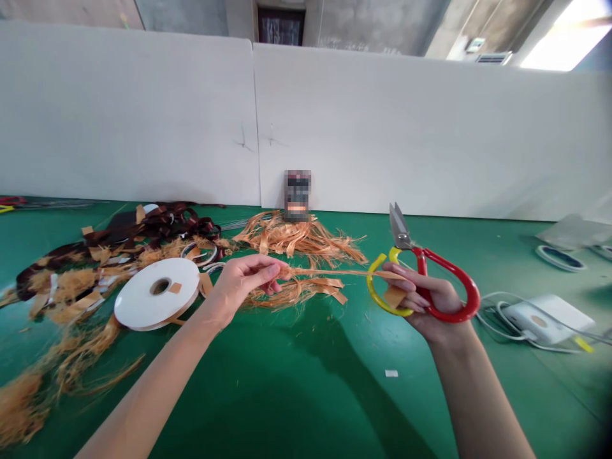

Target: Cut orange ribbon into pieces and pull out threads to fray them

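My left hand (pixel 246 275) pinches one end of a thin orange ribbon strip (pixel 329 273) stretched level above the green table (pixel 296 382). My right hand (pixel 425 299) grips scissors (pixel 421 268) with one red and one yellow handle, blades pointing up and closed. The strip's other end is pinched under the right fingers against the yellow handle. Below the strip lies a heap of frayed orange ribbon shreds (pixel 301 239).
A white ribbon reel (pixel 155 293) lies left of my left hand. Dark brown ribbon (pixel 157 223) and more orange scraps (pixel 62 287) are piled at the left. A white device with cables (pixel 540 319) sits at the right. White partition boards (pixel 382 127) stand behind.
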A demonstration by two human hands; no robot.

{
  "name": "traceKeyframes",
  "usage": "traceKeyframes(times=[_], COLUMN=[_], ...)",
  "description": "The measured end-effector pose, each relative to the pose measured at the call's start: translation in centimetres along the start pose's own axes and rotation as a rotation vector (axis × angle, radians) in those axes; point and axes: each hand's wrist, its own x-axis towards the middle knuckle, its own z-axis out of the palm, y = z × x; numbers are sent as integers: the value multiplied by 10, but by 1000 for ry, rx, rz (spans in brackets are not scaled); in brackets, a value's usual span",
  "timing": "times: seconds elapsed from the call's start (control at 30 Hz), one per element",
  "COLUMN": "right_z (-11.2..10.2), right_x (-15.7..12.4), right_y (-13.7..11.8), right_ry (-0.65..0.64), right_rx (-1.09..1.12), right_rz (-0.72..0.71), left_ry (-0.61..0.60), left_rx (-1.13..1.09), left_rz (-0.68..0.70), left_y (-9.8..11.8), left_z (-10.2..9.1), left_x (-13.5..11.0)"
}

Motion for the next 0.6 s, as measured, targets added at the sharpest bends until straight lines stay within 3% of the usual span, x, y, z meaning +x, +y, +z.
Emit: traceKeyframes(times=[0.2,0.3,0.47,0.6], right_z=[-10,-16,-24,-31], right_x=[-3,-4,-5,-4], right_y=[1,3,3,0], right_ry=[21,14,32,49], right_rx=[7,-13,-50,-46], right_rz=[3,-3,-16,-24], left_ry=[155,176,114,211], left_rx=[7,-17,244,350], left_rz=[52,64,85,116], left_y=[3,0,-11,-17], left_z=[4,4,-5,-16], left_x=[-1,-1,2,8])
